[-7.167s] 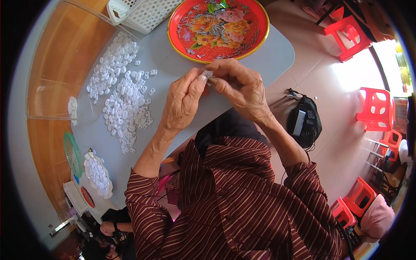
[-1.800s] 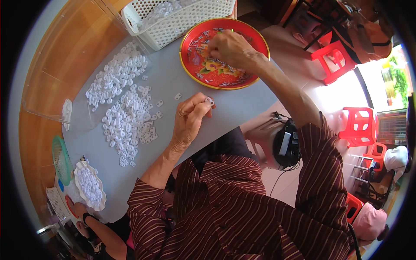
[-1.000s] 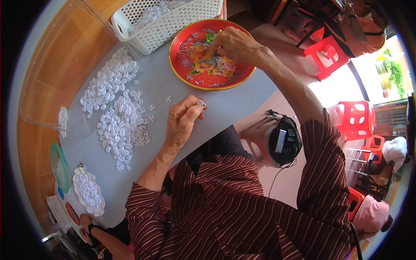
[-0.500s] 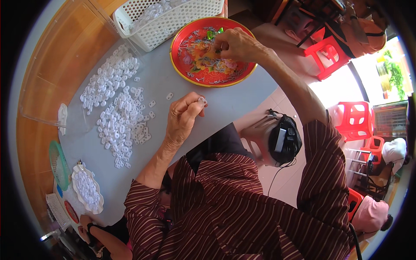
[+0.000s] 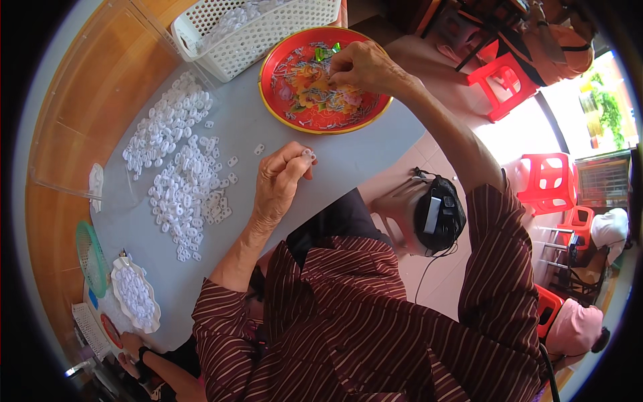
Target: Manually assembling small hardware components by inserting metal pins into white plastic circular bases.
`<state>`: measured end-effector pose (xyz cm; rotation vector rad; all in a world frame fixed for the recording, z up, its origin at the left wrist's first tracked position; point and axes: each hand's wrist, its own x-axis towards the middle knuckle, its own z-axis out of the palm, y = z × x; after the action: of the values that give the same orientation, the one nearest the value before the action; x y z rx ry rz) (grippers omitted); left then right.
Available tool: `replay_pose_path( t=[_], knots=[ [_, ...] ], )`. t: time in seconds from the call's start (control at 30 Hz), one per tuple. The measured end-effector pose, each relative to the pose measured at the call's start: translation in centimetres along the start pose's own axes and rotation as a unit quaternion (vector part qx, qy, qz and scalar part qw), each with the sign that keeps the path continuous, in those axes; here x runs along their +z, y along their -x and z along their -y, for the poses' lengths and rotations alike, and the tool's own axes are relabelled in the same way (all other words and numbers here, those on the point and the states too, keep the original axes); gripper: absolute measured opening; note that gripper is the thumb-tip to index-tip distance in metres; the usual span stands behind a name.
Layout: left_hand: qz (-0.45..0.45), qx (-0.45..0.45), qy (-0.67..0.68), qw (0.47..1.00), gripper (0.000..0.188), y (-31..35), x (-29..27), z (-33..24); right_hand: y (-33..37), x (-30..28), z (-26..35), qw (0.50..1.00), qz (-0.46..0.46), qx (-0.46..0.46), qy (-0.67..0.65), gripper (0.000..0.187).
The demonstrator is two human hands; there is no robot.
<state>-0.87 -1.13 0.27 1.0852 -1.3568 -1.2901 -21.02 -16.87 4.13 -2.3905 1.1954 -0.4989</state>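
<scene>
My left hand (image 5: 280, 175) is closed above the grey table, pinching a small white plastic piece with two holes (image 5: 309, 154) between thumb and forefinger. My right hand (image 5: 367, 68) reaches over a red round tray (image 5: 272, 110) with a yellow rim and a flower print. Its fingertips are pressed together low over the tray; whatever they hold, if anything, is too small to make out. Many small grey pin-like bits (image 5: 293, 65) lie scattered in the tray, beside a shiny green scrap (image 5: 327, 51). To the left of my left hand spreads a pile of white two-holed plastic pieces (image 5: 175, 194).
Behind the pile stands a white perforated basket (image 5: 261, 43) of white pieces. At left are a clear plastic bin (image 5: 80, 120), a green basket (image 5: 90, 258) and a scalloped dish (image 5: 155, 315). A co-worker's hand (image 5: 130, 343) shows lower left; red stools (image 5: 549, 182) stand at right.
My right hand has shifted slightly left over the tray, its fingertips still together. My left hand keeps its hold on the white piece. The whole view has moved a little.
</scene>
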Motion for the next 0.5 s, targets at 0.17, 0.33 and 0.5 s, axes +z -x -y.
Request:
replay_pose_path(
  t=[0.17,0.33,0.5],
  knots=[
    [-0.001,-0.011,-0.014,1.0,0.023,0.0,0.1,-0.2,0.0,0.6,-0.9,0.999,-0.02,-0.024,-0.007,0.019],
    [-0.001,-0.005,-0.015,1.0,0.023,0.0,0.0,-0.1,-0.1,0.7,-0.8,0.998,-0.029,-0.027,-0.04,0.017],
    [0.001,-0.007,-0.023,1.0,0.023,-0.1,-0.1,0.0,0.0,0.7,-0.8,0.999,-0.025,-0.01,-0.026,0.016]
  ],
)
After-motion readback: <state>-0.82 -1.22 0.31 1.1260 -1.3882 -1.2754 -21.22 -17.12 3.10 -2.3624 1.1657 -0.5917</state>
